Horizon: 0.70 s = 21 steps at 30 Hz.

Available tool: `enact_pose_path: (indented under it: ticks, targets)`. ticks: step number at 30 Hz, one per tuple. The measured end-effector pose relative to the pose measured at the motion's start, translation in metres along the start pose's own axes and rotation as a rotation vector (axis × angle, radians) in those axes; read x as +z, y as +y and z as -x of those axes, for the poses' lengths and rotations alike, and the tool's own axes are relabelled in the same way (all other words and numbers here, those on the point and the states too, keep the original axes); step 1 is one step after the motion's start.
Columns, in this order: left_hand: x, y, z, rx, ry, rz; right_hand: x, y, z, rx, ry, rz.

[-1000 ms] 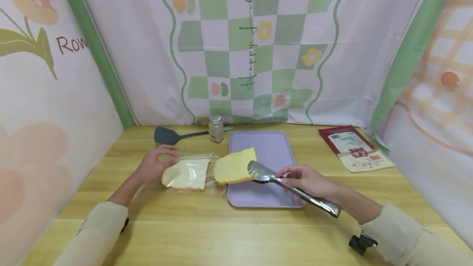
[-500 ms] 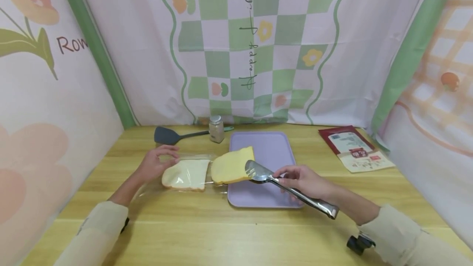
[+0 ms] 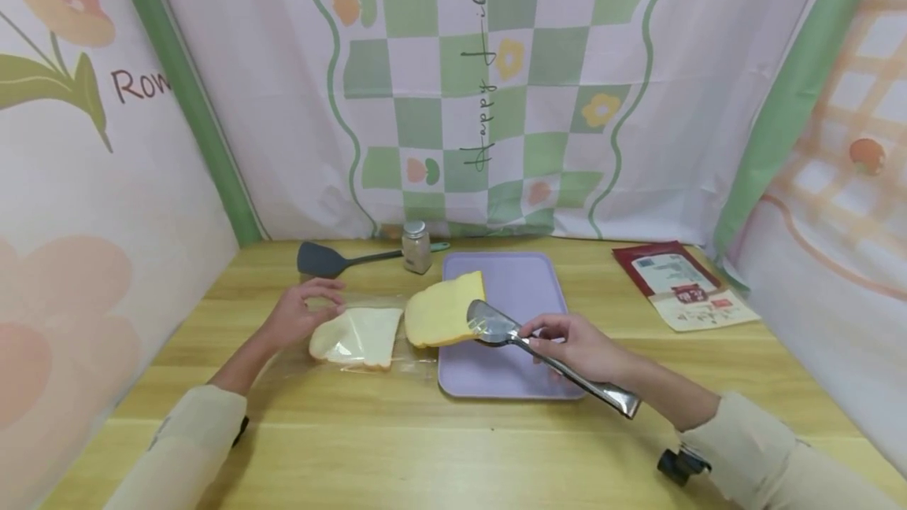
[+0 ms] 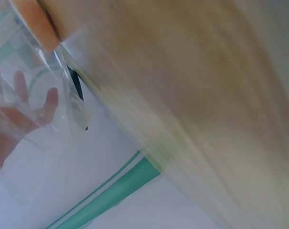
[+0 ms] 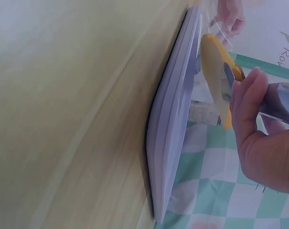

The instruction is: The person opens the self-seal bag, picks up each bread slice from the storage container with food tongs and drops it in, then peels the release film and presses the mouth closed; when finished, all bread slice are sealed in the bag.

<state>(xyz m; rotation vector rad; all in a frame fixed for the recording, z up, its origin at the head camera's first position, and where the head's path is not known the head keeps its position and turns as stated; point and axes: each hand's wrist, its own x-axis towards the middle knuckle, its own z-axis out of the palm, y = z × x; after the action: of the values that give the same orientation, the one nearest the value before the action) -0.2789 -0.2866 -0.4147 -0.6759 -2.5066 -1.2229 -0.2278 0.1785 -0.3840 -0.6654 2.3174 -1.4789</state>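
My right hand [image 3: 577, 345] grips metal bread tongs [image 3: 567, 372]. Their blades clasp a thick yellow bread slice [image 3: 445, 312] by its right end; the right wrist view shows it raised above the table. A white bread slice [image 3: 357, 333] lies inside a clear plastic bag [image 3: 414, 360], and the yellow slice's left edge overlaps the bag's right end in the head view. My left hand [image 3: 301, 317] is at the bag's far left side, fingers curved and thumb apart from them. In the left wrist view its spread fingers [image 4: 51, 100] show through the film.
Beneath the yellow slice lies a lilac tray [image 3: 468, 376]. Behind the bag are a dark spatula [image 3: 320, 260] and a small glass jar [image 3: 416, 249] with a metal lid. A red and cream pouch [image 3: 686, 287] lies at the back right. Printed curtains enclose the table.
The right hand, tongs and yellow slice have shifted slightly left and away from me. The bag's film has moved a little; the left hand stays in place.
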Motion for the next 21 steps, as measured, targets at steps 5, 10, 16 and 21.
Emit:
enact_pose_path:
  ticks: [5, 10, 16, 21]
  targets:
    - [0.000, 0.002, 0.000, -0.015, -0.005, 0.010, 0.001, 0.003, 0.000, 0.000, -0.024, -0.027]
    - [-0.001, 0.020, 0.001, -0.021, -0.004, 0.024, 0.005, -0.002, 0.003, 0.046, -0.042, -0.079]
    - [-0.001, 0.007, 0.001, -0.017, -0.020, 0.007, 0.006, -0.003, 0.002, 0.095, -0.064, -0.156]
    - [-0.002, 0.007, 0.002, -0.023, -0.062, 0.018, 0.006, -0.001, 0.001, 0.102, -0.065, -0.176]
